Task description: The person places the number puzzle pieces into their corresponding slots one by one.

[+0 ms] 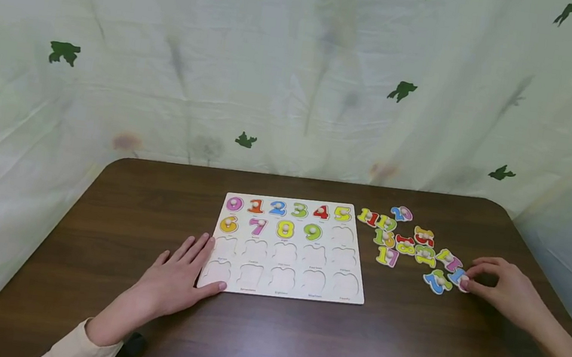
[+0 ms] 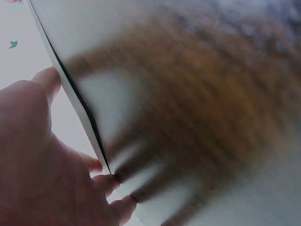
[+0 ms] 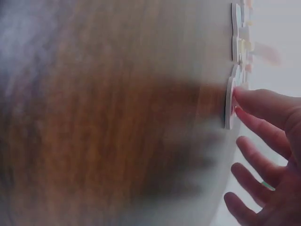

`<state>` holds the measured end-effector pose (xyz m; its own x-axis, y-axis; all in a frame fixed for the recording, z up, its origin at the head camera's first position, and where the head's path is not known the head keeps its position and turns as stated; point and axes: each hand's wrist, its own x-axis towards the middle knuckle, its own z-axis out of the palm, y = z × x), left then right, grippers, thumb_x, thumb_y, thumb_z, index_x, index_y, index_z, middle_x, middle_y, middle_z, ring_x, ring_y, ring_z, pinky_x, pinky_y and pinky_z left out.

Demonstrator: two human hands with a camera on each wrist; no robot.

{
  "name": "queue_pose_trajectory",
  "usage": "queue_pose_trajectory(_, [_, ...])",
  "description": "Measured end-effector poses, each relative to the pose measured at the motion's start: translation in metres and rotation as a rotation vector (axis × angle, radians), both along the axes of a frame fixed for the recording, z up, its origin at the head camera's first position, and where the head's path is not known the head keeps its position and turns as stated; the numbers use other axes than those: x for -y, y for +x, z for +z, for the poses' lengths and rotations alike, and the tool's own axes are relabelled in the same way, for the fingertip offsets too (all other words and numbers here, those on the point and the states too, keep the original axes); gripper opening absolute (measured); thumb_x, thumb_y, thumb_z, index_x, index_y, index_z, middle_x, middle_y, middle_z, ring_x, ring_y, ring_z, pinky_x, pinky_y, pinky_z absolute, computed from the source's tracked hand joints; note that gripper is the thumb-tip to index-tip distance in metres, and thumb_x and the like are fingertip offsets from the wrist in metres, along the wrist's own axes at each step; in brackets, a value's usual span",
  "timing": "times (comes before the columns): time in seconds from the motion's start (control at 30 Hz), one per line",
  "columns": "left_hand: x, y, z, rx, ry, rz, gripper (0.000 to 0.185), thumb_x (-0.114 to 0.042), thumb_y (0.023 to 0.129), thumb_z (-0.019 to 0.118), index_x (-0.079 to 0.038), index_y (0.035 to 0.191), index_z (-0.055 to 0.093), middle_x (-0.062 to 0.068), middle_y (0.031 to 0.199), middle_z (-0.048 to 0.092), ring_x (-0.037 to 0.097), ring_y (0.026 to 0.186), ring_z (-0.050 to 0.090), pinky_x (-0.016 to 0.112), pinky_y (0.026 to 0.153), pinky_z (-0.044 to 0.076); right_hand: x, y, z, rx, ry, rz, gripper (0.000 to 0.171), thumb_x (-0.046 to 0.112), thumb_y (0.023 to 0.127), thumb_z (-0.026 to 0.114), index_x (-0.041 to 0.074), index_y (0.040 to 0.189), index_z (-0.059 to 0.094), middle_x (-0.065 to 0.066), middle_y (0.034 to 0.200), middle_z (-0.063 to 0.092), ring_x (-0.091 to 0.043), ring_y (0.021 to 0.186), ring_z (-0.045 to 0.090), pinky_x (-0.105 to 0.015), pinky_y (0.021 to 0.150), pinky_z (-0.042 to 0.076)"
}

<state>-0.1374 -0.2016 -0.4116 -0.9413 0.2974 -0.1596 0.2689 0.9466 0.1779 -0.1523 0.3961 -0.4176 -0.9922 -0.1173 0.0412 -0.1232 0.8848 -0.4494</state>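
Observation:
A white number puzzle board [image 1: 284, 255] lies in the middle of the table, pieces 0 to 9 in its two upper rows, its lower recesses bare. My left hand [image 1: 172, 281] rests with spread, fairly straight fingers along the board's left edge, thumb on the lower left corner. To the right, my right hand [image 1: 511, 296] pinches a blue and pink number piece [image 1: 456, 277] between thumb and index finger. In the right wrist view, that number piece [image 3: 229, 103] sits at the table surface, the other fingers held off it. Its digits are partly hidden by my fingertips.
Several loose number pieces lie right of the board, among them a 17 [image 1: 387, 256], a blue and pink 20 [image 1: 402, 214] and a blue and green piece [image 1: 437, 282]. The dark wooden table [image 1: 264, 344] ends at a pale curtain [image 1: 298, 83] behind.

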Motion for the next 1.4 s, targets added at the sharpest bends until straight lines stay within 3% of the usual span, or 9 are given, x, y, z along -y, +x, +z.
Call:
queue_pose_trajectory(0.23, [-0.001, 0.0, 0.002, 0.002, -0.001, -0.003, 0.099, -0.076, 0.088, 0.044, -0.006, 0.156, 0.024, 0.015, 0.161, 0.02, 0.038, 0.146, 0.018, 0.069, 0.105, 0.023, 0.006, 0.003, 0.005, -0.051, -0.038, -0.002, 0.026, 0.033, 0.086, 0.077, 0.008, 0.093, 0.074, -0.023, 0.123, 0.052, -0.046, 0.114, 0.044, -0.067, 0.084, 0.037])
queue_pose_trajectory(0.47, [-0.001, 0.0, 0.003, 0.01, -0.006, -0.003, 0.099, -0.075, 0.088, 0.045, -0.006, 0.157, 0.024, 0.015, 0.161, 0.02, 0.038, 0.146, 0.018, 0.069, 0.105, 0.023, 0.033, -0.007, 0.012, -0.11, -0.048, 0.096, 0.018, 0.027, 0.085, 0.079, 0.013, 0.093, 0.073, -0.016, 0.119, 0.055, -0.038, 0.107, 0.049, -0.056, 0.079, 0.043])
queue_pose_trajectory(0.63, [-0.001, 0.0, 0.001, 0.008, -0.003, -0.003, 0.1, -0.076, 0.088, 0.044, -0.007, 0.157, 0.023, 0.014, 0.162, 0.019, 0.037, 0.147, 0.018, 0.069, 0.105, 0.022, 0.056, -0.02, 0.015, -0.109, -0.069, 0.172, 0.011, 0.025, 0.088, 0.076, 0.016, 0.093, 0.073, -0.013, 0.12, 0.056, -0.033, 0.106, 0.051, -0.05, 0.076, 0.047])
queue_pose_trajectory(0.83, [0.0, 0.001, 0.002, 0.0, -0.003, -0.003, 0.099, -0.076, 0.088, 0.044, -0.007, 0.157, 0.024, 0.014, 0.162, 0.02, 0.037, 0.146, 0.018, 0.069, 0.105, 0.023, 0.088, -0.042, 0.015, -0.075, -0.12, 0.232, 0.011, 0.028, 0.09, 0.074, 0.017, 0.093, 0.072, -0.01, 0.122, 0.056, -0.033, 0.115, 0.049, -0.053, 0.086, 0.044])
queue_pose_trajectory(1.17, [-0.001, 0.0, 0.003, 0.008, -0.009, 0.0, 0.099, -0.075, 0.088, 0.045, -0.007, 0.157, 0.023, 0.014, 0.162, 0.019, 0.037, 0.147, 0.018, 0.068, 0.105, 0.023, 0.148, -0.081, 0.018, -0.064, -0.168, 0.393, 0.005, 0.019, 0.089, 0.075, 0.019, 0.09, 0.07, -0.013, 0.122, 0.057, -0.029, 0.117, 0.048, -0.048, 0.087, 0.046])
queue_pose_trajectory(1.4, [0.0, 0.0, 0.002, 0.008, -0.008, 0.004, 0.1, -0.077, 0.088, 0.043, -0.008, 0.157, 0.023, 0.014, 0.162, 0.019, 0.037, 0.147, 0.017, 0.069, 0.105, 0.022, 0.178, -0.099, 0.015, -0.055, -0.107, 0.473, 0.005, 0.014, 0.089, 0.075, 0.015, 0.09, 0.07, -0.012, 0.119, 0.058, -0.032, 0.111, 0.05, -0.047, 0.09, 0.041])
